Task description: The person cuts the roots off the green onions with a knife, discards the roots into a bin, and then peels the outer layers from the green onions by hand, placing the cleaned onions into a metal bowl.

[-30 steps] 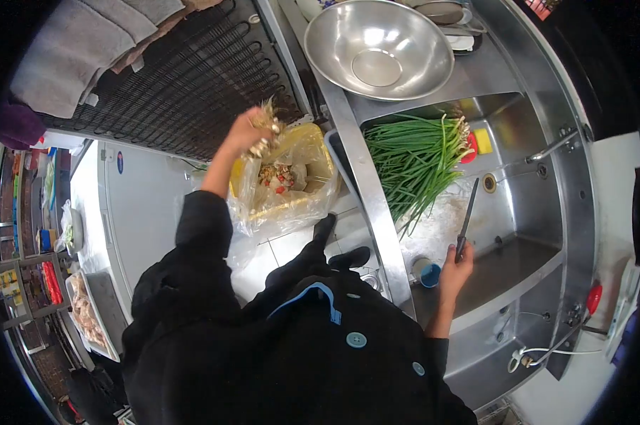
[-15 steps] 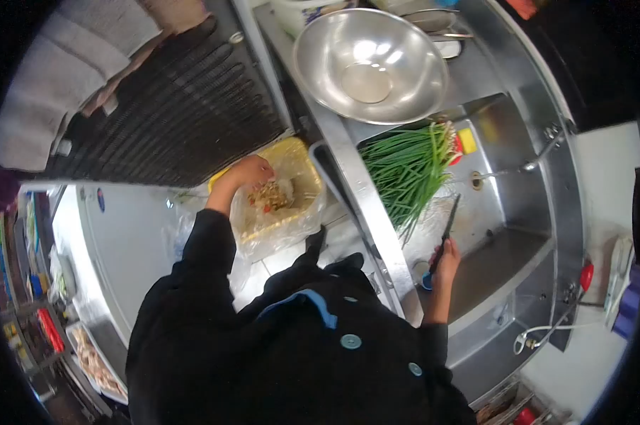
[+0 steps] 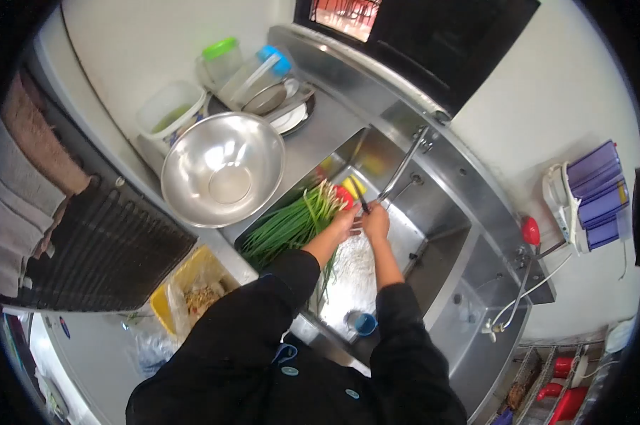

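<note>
My right hand (image 3: 375,222) is closed round a dark-handled knife (image 3: 360,194) over the sink, near the tap. Close beside it is my left hand (image 3: 345,224), at the root ends of the green onions; whether it grips anything is too small to make out. The bunch of green onions (image 3: 284,225) lies along the sink's left side. A yellow object (image 3: 354,187) and a red one (image 3: 343,197) sit beyond my hands. Lower in the sink stands a blue cup (image 3: 364,324).
A large steel bowl (image 3: 223,170) rests on the counter left of the sink (image 3: 440,258). Behind it are a white tub (image 3: 170,113) and strainers (image 3: 265,100). A yellow bin (image 3: 166,297) with scraps stands at lower left. The tap (image 3: 407,163) reaches over the sink.
My left hand has moved from over the yellow bin to the root ends in the sink. My right hand has brought the knife up beside it. The view has turned toward the sink.
</note>
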Tool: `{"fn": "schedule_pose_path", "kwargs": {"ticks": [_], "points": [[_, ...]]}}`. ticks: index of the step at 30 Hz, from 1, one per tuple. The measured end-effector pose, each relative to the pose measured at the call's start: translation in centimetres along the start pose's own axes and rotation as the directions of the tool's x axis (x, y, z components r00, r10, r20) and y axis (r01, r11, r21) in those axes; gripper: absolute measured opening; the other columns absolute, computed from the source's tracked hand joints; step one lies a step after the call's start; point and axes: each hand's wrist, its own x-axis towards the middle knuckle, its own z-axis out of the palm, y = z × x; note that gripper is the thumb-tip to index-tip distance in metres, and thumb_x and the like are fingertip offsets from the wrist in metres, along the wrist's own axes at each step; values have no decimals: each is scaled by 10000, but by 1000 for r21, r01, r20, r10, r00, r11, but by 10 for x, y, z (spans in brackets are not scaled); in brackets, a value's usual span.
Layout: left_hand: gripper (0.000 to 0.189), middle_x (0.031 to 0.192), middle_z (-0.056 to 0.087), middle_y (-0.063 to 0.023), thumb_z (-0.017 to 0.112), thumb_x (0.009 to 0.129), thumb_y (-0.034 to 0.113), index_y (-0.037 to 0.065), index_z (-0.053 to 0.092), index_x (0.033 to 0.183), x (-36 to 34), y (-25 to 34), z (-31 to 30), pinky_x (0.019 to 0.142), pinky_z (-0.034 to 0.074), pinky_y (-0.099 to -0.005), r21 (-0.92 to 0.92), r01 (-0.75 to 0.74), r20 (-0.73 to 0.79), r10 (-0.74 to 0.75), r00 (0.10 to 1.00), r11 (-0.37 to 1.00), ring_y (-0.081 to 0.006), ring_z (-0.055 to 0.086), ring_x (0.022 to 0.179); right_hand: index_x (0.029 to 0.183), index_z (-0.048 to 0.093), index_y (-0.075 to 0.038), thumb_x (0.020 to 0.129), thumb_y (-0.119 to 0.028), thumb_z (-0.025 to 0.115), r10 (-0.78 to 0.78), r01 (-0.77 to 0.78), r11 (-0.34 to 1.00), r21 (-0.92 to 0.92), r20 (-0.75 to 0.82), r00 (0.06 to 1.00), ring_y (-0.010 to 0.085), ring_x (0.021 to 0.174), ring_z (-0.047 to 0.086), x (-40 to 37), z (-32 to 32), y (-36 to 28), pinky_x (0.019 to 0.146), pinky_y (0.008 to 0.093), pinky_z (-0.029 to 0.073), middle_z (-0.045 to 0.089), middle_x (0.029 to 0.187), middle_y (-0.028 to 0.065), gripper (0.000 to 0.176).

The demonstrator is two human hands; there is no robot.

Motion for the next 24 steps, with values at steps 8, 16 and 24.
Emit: {"fn": "schedule_pose_path", "kwargs": {"ticks": [8, 16, 24], "points": [[162, 912, 620, -106, 576, 814, 180, 64, 547, 923, 58, -12, 19, 742, 486, -314, 11, 249, 162, -248, 955, 968, -204, 606, 849, 866, 545, 10, 685, -24, 580, -114, 115, 992, 48, -9, 993, 364, 823, 561, -57, -69, 31, 705, 419, 447, 572, 871, 214, 187], [242, 843, 607, -157, 558, 828, 258, 18, 536, 840, 81, -10, 11, 571, 524, -419, 255, 112, -77, -95, 993, 961, -257, 608, 648, 836, 566, 30, 757, -76, 553, 192, -190, 952, 242, 15, 981, 320, 648, 583, -109, -92, 74, 601, 384, 441, 594, 691, 184, 133], [194, 702, 589, -68, 523, 826, 205, 16, 561, 810, 22, 12, 36, 561, 447, -348, 712, -310, 132, 313, 941, 631, -205, 580, 609, 816, 552, -6, 859, -172, 435, 300, -591, 452, 669, 509, 806, 118, 331, 398, -51, 5, 64, 288, 251, 307, 490, 543, 53, 207]]}}
